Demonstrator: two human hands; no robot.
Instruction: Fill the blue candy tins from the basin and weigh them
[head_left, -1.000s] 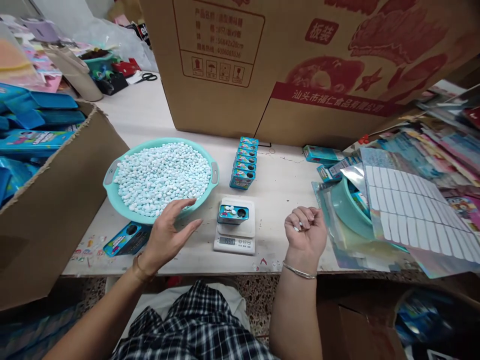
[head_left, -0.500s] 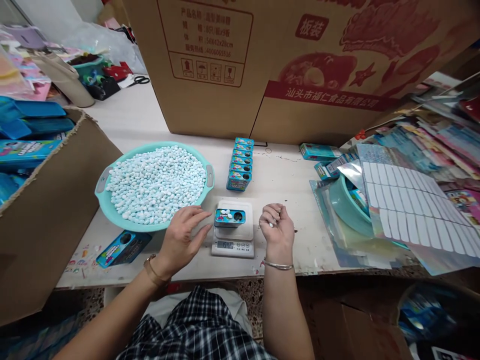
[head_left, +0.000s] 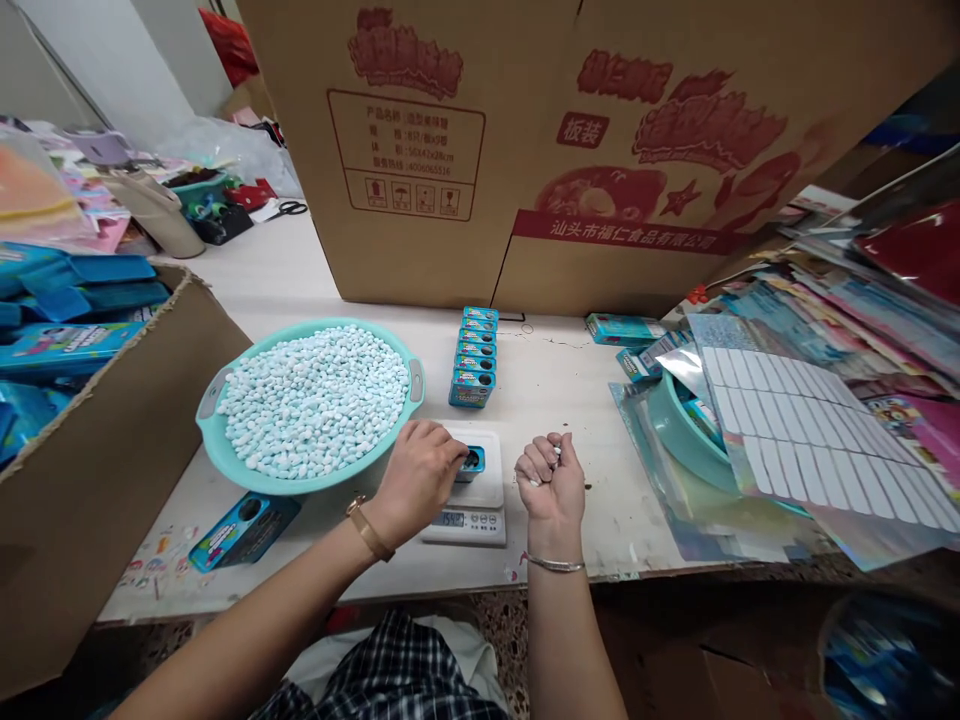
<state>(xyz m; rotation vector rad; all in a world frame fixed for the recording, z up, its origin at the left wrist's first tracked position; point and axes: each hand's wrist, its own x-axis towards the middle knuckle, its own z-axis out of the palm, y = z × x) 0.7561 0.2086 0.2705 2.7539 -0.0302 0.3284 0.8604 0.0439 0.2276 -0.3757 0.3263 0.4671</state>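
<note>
Blue tin (head_left: 472, 471) is up on my white scale (head_left: 491, 492), long axis running side to side as far as I can see, left end hidden under my left hand (head_left: 421, 475). So that's the nearer of my 2, fingers bunched over the top; can't tell if they're pinching anything. My right hand (head_left: 553, 492) is off beyond the tin's right end, palm up, curled around some white candies (head_left: 556, 451).

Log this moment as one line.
left hand: at tin; right hand: curled around candies; tin: on scale; bowl: candies inside
</note>
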